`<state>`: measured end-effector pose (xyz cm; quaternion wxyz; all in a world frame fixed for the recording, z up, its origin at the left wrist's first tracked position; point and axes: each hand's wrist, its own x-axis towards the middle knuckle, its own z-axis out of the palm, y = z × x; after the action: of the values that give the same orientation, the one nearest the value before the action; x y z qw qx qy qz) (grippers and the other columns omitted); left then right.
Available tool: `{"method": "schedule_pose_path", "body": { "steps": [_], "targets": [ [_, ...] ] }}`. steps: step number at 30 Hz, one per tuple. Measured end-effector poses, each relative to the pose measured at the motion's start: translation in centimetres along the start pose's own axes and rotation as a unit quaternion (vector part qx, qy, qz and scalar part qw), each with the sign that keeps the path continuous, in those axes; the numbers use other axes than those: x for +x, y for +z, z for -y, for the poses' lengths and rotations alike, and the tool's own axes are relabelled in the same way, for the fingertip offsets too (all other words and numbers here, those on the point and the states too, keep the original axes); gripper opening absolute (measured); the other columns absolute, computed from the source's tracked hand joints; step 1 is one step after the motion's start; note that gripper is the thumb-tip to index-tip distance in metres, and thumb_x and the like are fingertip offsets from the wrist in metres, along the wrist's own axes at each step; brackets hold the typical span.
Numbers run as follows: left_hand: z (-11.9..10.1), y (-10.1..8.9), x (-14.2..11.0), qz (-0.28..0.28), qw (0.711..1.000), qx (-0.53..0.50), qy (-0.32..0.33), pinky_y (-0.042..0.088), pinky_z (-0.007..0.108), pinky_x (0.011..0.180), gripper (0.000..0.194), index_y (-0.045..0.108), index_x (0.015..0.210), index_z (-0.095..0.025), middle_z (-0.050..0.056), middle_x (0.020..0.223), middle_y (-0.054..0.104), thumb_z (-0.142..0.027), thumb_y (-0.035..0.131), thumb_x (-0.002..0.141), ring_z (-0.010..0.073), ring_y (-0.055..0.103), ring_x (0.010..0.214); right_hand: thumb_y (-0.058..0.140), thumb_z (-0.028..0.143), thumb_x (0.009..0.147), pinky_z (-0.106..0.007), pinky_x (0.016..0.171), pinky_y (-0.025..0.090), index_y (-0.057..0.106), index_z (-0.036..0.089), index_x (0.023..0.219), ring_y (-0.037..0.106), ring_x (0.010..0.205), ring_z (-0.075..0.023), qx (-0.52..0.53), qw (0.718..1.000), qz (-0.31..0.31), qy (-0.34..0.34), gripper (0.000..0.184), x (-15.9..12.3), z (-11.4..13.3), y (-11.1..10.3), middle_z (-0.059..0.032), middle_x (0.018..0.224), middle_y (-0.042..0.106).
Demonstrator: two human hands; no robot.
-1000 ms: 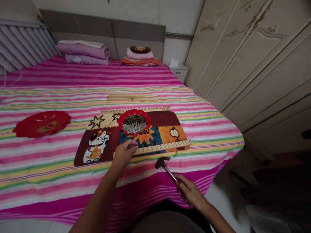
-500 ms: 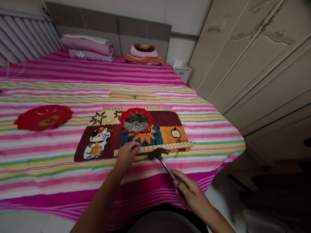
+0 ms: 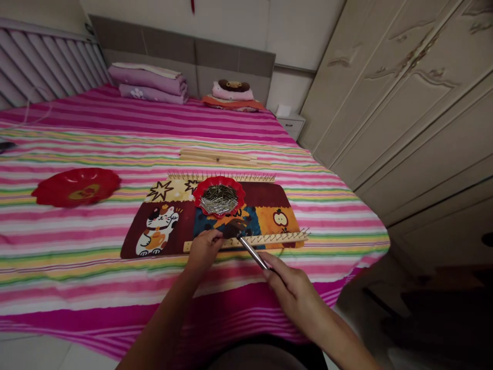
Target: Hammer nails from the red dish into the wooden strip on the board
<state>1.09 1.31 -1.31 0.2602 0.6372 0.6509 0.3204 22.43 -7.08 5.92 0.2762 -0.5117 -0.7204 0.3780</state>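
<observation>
A wooden strip studded with a row of nails lies across the near edge of a colourful cartoon mat on the bed. My left hand is pinched closed at the strip's left part, on something too small to make out. My right hand grips the metal handle of a small hammer, whose dark head hovers over the strip just right of my left fingers. A red dish full of loose nails sits on the mat behind the strip.
A second nailed strip lies at the mat's far edge, with plain wooden strips beyond it. A red dish without nails sits at the left. Folded bedding lies at the headboard; a wardrobe stands right.
My right hand has brought the hammer up and leftward, from near the bed's edge to over the strip beside my left fingers. My left hand stayed pinched at the strip.
</observation>
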Motion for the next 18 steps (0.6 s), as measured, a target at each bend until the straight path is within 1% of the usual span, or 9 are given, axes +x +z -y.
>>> {"method": "schedule_pose_path", "body": {
  "steps": [3, 6, 8, 10, 12, 14, 16, 18],
  "targets": [
    [0.2, 0.2, 0.0, 0.008, 1.000, -0.016, -0.002, 0.042, 0.022, 0.065, 0.013, 0.065, 0.072, -0.021, -0.001, 0.069, 0.062, -0.025, 0.053, 0.070, 0.0121, 0.057, 0.068, 0.038, 0.030, 0.090, -0.021, 0.050, 0.040, 0.051, 0.021, 0.124, 0.048, 0.051, -0.0116, 0.021, 0.997, 0.049, 0.063, 0.037, -2.3, -0.9, -0.7, 0.0028, 0.063, 0.057],
    [0.6, 0.2, -0.1, 0.022, 0.999, -0.029, 0.003, 0.044, 0.023, 0.067, 0.016, 0.065, 0.075, -0.020, 0.000, 0.073, 0.064, -0.025, 0.052, 0.070, 0.0124, 0.058, 0.068, 0.040, 0.030, 0.087, -0.023, 0.054, 0.042, 0.058, 0.021, 0.116, 0.051, 0.056, -0.0138, 0.038, 0.989, 0.088, 0.111, 0.035, -3.8, -3.5, -0.5, 0.0005, 0.069, 0.061],
    [0.6, -0.2, 0.1, 0.030, 0.999, -0.036, -0.001, 0.045, 0.023, 0.066, 0.019, 0.065, 0.081, -0.020, 0.001, 0.075, 0.065, -0.026, 0.051, 0.070, 0.0126, 0.058, 0.068, 0.042, 0.030, 0.085, -0.025, 0.059, 0.044, 0.062, 0.021, 0.109, 0.054, 0.063, -0.0160, 0.057, 0.987, 0.081, 0.125, 0.033, -4.4, -6.0, 0.3, -0.0019, 0.076, 0.063],
    [0.3, -1.0, 0.7, 0.015, 0.999, -0.028, -0.011, 0.045, 0.024, 0.066, 0.023, 0.065, 0.087, -0.020, 0.001, 0.078, 0.066, -0.028, 0.049, 0.073, 0.0134, 0.059, 0.069, 0.045, 0.034, 0.082, -0.026, 0.056, 0.042, 0.062, 0.020, 0.108, 0.053, 0.060, -0.0160, 0.087, 0.981, 0.068, 0.157, 0.035, -4.7, -8.5, 1.5, -0.0026, 0.073, 0.062],
    [-0.3, -1.9, 1.8, -0.024, 1.000, 0.015, -0.005, 0.045, 0.025, 0.069, 0.025, 0.065, 0.089, -0.020, 0.002, 0.083, 0.067, -0.030, 0.048, 0.075, 0.0147, 0.059, 0.074, 0.046, 0.041, 0.079, -0.024, 0.046, 0.037, 0.060, 0.018, 0.109, 0.046, 0.048, -0.0130, 0.139, 0.966, 0.043, 0.212, 0.040, -5.0, -10.5, 2.7, 0.0015, 0.058, 0.054],
    [-1.0, -2.4, 3.5, -0.057, 0.994, 0.091, 0.024, 0.044, 0.027, 0.075, 0.024, 0.066, 0.088, -0.020, 0.004, 0.088, 0.067, -0.028, 0.047, 0.076, 0.0169, 0.059, 0.082, 0.044, 0.044, 0.078, -0.021, 0.039, 0.027, 0.056, 0.017, 0.113, 0.035, 0.037, -0.0093, 0.199, 0.943, 0.019, 0.265, 0.046, -5.3, -11.9, 3.7, 0.0072, 0.048, 0.042],
    [-1.8, -2.4, 5.4, -0.048, 0.981, 0.179, 0.049, 0.042, 0.029, 0.080, 0.023, 0.068, 0.085, -0.020, 0.006, 0.091, 0.066, -0.026, 0.047, 0.076, 0.0199, 0.057, 0.089, 0.041, 0.045, 0.079, -0.019, 0.036, 0.020, 0.051, 0.017, 0.115, 0.027, 0.033, -0.0069, 0.243, 0.926, 0.005, 0.289, 0.047, -5.4, -12.6, 4.4, 0.0102, 0.045, 0.037],
    [-2.4, -2.0, 7.2, -0.018, 0.966, 0.255, 0.043, 0.042, 0.032, 0.080, 0.023, 0.069, 0.083, -0.020, 0.009, 0.092, 0.066, -0.026, 0.048, 0.075, 0.0230, 0.057, 0.092, 0.043, 0.043, 0.078, -0.018, 0.036, 0.019, 0.051, 0.017, 0.113, 0.026, 0.034, -0.0063, 0.267, 0.923, 0.004, 0.279, 0.044, -5.5, -12.9, 4.8, 0.0108, 0.045, 0.037]
  ]
}}
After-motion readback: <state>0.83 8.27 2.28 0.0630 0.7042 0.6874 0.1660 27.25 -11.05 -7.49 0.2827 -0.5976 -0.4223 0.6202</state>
